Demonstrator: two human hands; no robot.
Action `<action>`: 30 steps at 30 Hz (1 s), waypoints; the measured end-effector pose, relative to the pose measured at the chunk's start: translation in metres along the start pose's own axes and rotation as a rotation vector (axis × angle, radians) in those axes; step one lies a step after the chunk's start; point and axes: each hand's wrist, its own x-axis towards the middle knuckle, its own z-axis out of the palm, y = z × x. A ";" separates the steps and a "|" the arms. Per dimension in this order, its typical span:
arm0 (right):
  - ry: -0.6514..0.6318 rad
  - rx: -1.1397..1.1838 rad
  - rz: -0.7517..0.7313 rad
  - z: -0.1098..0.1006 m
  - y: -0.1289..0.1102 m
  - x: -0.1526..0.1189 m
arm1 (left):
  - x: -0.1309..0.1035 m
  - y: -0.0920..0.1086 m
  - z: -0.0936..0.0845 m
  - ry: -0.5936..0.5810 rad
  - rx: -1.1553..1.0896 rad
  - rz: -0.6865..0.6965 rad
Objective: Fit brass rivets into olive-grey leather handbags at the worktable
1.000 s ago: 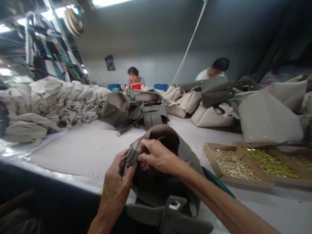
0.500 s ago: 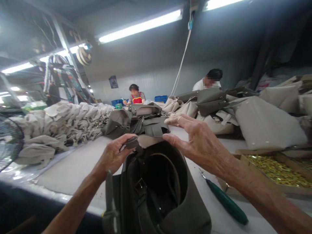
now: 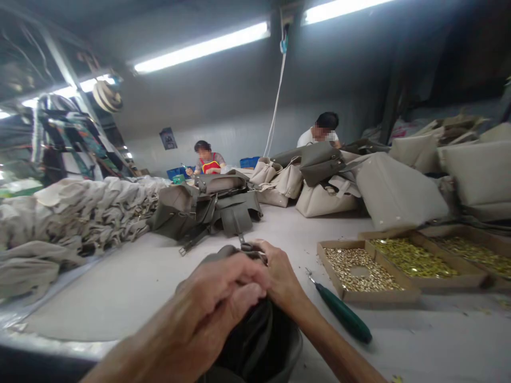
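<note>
A dark grey-green handbag [image 3: 285, 346] stands in front of me, its mouth toward me and its lining partly visible. My right hand [image 3: 279, 274] is closed at the bag's far top edge, its fingers around a strap [image 3: 245, 246] with metal on it. My left hand [image 3: 223, 303] reaches over the bag from the left, back of the hand up, thumb and fingers drawn together against my right hand. Whatever lies between those fingers is hidden. An awl [image 3: 345, 314] with a green handle and thin hooked metal tip lies right of the bag.
Open cardboard boxes of small gold metal fittings [image 3: 415, 258] and round studs [image 3: 361, 268] stand at right. Dark bags [image 3: 175, 213] and pale bags [image 3: 399, 191] are heaped behind, pale pieces [image 3: 88, 213] at left. Two people [image 3: 211, 159] sit across the table [image 3: 99, 298].
My view has swung right. My hands, earlier apart at the bag's rim, have come together over its far edge. The left hand has moved right, across the opening.
</note>
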 end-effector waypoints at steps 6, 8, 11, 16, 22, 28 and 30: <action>0.000 -0.002 -0.140 0.012 -0.006 -0.028 | -0.017 -0.063 0.045 0.173 -0.507 -0.329; 0.012 -0.028 -0.199 0.018 -0.006 -0.038 | -0.017 -0.072 0.045 0.204 -0.535 -0.389; 0.071 -0.117 -0.287 0.031 -0.006 -0.056 | -0.021 -0.072 0.046 0.186 -0.585 -0.474; 0.251 -0.281 -0.461 0.052 -0.008 -0.088 | -0.034 -0.072 0.055 0.205 -0.580 -0.538; 0.241 -0.177 -0.327 0.061 -0.009 -0.098 | -0.047 -0.077 0.047 0.121 -0.338 -0.572; 0.242 -0.134 -0.320 0.065 -0.010 -0.098 | -0.051 -0.074 0.036 0.095 -0.245 -0.608; 0.243 -0.147 -0.337 0.065 -0.010 -0.098 | -0.051 -0.073 0.037 0.087 -0.312 -0.591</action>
